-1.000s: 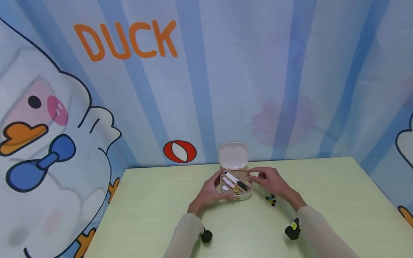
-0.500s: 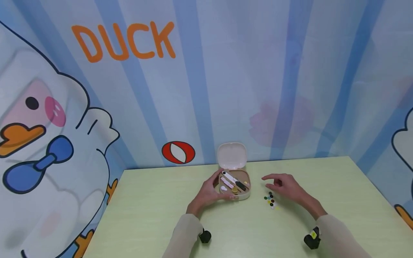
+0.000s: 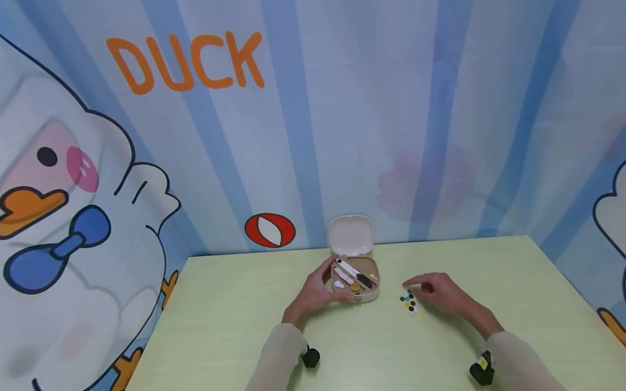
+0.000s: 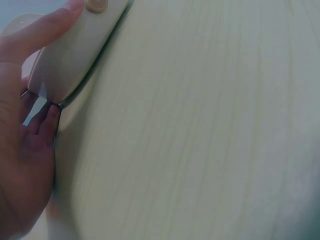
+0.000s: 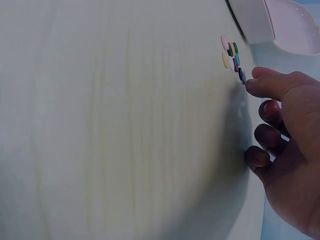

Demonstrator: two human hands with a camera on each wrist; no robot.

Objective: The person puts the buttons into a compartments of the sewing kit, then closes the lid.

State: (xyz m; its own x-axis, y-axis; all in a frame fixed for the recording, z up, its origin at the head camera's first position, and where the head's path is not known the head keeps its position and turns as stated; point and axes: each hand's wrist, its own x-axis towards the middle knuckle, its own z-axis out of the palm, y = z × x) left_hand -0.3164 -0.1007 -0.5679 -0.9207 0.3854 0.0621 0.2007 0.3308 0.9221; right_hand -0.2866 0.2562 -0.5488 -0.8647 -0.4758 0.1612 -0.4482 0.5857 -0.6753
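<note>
A small beige case (image 3: 368, 297) stands upright on the table with its pale lid (image 3: 351, 234) raised. My left hand (image 3: 315, 289) grips its left side, the thumb along the front and fingers behind. In the left wrist view, the thumb lies beside a round tan catch (image 4: 96, 5). Inside the case lie a white-and-black tool (image 3: 354, 272), a pink tool (image 3: 344, 276) and a small gold round piece (image 3: 356, 287). My right hand (image 3: 442, 293) is low over several small coloured buttons (image 3: 408, 304), index finger extended and other fingers bent. Its fingertips are close to the dark buttons (image 5: 242, 75).
The pale green table (image 3: 235, 326) ends at the back against a blue striped cloth (image 3: 337, 136) with duck pictures. The case stands near that back edge. Black wrist devices (image 3: 311, 357) hang under both sleeves.
My right hand has left the right rim of the case and moved right and down to the buttons. My left hand keeps holding the case in place.
</note>
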